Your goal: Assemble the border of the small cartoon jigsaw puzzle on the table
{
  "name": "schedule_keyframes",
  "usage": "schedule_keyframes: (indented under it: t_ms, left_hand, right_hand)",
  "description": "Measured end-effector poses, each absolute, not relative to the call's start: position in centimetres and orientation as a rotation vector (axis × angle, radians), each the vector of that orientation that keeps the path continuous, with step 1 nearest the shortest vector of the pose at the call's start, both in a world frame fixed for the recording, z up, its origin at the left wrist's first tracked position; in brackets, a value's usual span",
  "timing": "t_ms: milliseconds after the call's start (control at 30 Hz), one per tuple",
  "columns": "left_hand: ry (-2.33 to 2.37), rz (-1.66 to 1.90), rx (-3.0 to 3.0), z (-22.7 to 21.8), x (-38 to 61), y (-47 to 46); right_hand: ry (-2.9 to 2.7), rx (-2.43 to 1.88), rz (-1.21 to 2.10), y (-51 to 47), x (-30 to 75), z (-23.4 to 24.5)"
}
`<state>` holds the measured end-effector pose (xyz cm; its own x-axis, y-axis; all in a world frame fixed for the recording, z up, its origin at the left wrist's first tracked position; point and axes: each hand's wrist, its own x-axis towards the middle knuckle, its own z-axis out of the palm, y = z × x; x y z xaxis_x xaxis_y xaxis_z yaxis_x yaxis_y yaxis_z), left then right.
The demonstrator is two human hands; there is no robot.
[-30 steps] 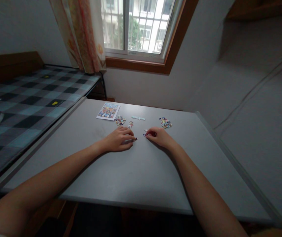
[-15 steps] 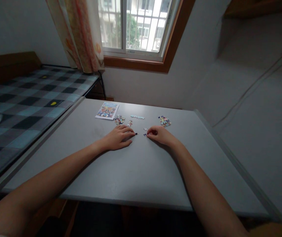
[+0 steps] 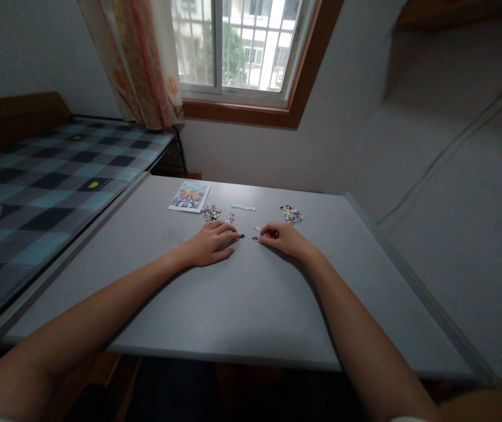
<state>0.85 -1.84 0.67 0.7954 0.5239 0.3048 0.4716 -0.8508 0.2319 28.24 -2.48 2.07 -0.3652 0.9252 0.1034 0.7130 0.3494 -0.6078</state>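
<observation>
My left hand (image 3: pixel 212 243) lies palm down on the table, fingers stretched out and thumb apart. Its forefinger tip touches a small dark puzzle piece (image 3: pixel 243 235). Just to the right, my right hand (image 3: pixel 284 237) is closed in a pinch on a dark-and-white puzzle piece (image 3: pixel 255 239) at the tabletop. Another light piece (image 3: pixel 257 228) lies behind that one, close to the right fingers. Beyond my left hand is a small cluster of pieces (image 3: pixel 230 218), partly hidden by the fingers.
A colourful picture sheet (image 3: pixel 189 197) lies at the back left of the white table (image 3: pixel 233 310). Loose puzzle pieces form a left pile (image 3: pixel 212 212) and a right pile (image 3: pixel 292 214), with a joined pale-blue strip (image 3: pixel 243 207) between them. A checked bed (image 3: pixel 84 158) adjoins the left side.
My right hand has brought its puzzle piece slightly left, nearer the piece at my left fingertip. My left hand stays in place. The whole view has shifted a little.
</observation>
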Motion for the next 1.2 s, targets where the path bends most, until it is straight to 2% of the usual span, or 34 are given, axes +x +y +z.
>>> schedule_keyframes:
  t_ms: [200, 467, 800, 1200]
  left_hand:
    - [0.868, 0.570, 2.843, 0.7, 0.9, -2.0]
    - [1.377, 0.700, 2.670, 0.3, 1.1, -1.6]
    - [1.330, 0.556, 2.722, -0.2, 1.1, -1.6]
    - [1.286, 0.547, 2.731, -0.3, 1.1, -1.4]
  right_hand:
    - [-2.203, -1.406, 0.563, -2.2, 28.3, 1.4]
    - [-2.200, -1.356, 0.429, -2.1, 28.3, 0.8]
    - [-2.211, -1.354, 0.436, -2.3, 28.1, 1.0]
    - [-2.209, -1.362, 0.466, -2.5, 27.9, 1.3]
